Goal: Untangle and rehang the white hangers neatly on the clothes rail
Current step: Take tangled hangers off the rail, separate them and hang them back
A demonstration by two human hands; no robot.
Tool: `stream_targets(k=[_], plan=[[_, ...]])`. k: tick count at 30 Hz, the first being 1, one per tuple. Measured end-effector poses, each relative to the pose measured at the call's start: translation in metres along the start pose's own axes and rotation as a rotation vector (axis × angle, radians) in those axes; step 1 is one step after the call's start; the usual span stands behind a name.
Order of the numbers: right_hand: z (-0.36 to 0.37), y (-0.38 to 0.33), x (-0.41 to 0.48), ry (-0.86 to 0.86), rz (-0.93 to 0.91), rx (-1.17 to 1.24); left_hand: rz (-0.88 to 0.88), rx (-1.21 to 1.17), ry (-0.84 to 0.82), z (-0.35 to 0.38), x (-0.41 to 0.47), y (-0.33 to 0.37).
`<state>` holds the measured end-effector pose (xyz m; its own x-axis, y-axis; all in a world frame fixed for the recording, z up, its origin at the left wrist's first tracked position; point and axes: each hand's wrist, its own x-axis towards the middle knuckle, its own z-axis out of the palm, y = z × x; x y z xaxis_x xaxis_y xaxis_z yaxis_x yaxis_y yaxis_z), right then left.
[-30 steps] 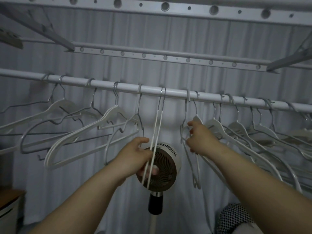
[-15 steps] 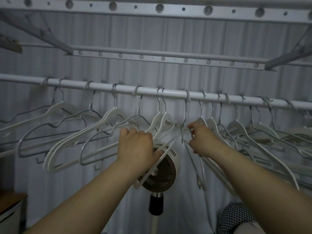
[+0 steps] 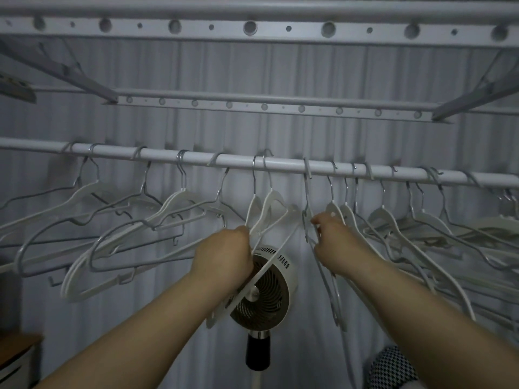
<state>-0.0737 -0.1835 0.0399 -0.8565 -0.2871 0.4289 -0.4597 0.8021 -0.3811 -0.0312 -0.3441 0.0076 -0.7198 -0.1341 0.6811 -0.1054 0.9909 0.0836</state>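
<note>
A white clothes rail (image 3: 280, 164) runs across the view with many white and grey hangers hooked on it. My left hand (image 3: 224, 256) grips a pair of white hangers (image 3: 269, 209) at mid-rail; their shoulders are turned and their lower bars slant down to the left past a fan. My right hand (image 3: 334, 245) pinches a thin grey hanger (image 3: 307, 220) that hangs edge-on just right of the pair. More white hangers (image 3: 393, 220) crowd and overlap to the right. Others (image 3: 174, 203) hang slanted to the left.
A round fan (image 3: 269, 290) on a stand sits behind my hands. Perforated rack bars (image 3: 252, 28) run overhead, and a grey curtain hangs behind. A wooden-topped unit (image 3: 16, 349) is at the lower left and a checkered object (image 3: 390, 369) at the lower right.
The pair of white hangers in my left hand has swung from edge-on to slanted, with my left hand risen toward their shoulders. My right hand has stayed on the thin hanger.
</note>
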Motion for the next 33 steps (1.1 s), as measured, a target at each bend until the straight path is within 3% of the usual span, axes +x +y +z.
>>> stream_targets(k=[12, 16, 19, 26, 33], plan=[[0.004, 0.010, -0.014, -0.039, -0.135, 0.021, 0.011, -0.178, 0.375, -0.036, -0.057, -0.031], [0.006, 0.010, -0.025, 0.044, -0.236, 0.061, 0.002, -0.057, 0.356, -0.052, -0.090, -0.041], [0.003, 0.001, -0.037, 0.138, -0.276, 0.073, -0.128, -0.034, 0.330, -0.070, -0.110, -0.046], [-0.005, -0.021, -0.070, 0.187, -0.388, -0.184, -0.155, -0.030, 0.308, -0.098, -0.146, -0.070], [-0.002, -0.075, -0.111, 0.219, -0.424, 0.065, -0.075, -0.197, 0.066, -0.147, -0.196, -0.118]])
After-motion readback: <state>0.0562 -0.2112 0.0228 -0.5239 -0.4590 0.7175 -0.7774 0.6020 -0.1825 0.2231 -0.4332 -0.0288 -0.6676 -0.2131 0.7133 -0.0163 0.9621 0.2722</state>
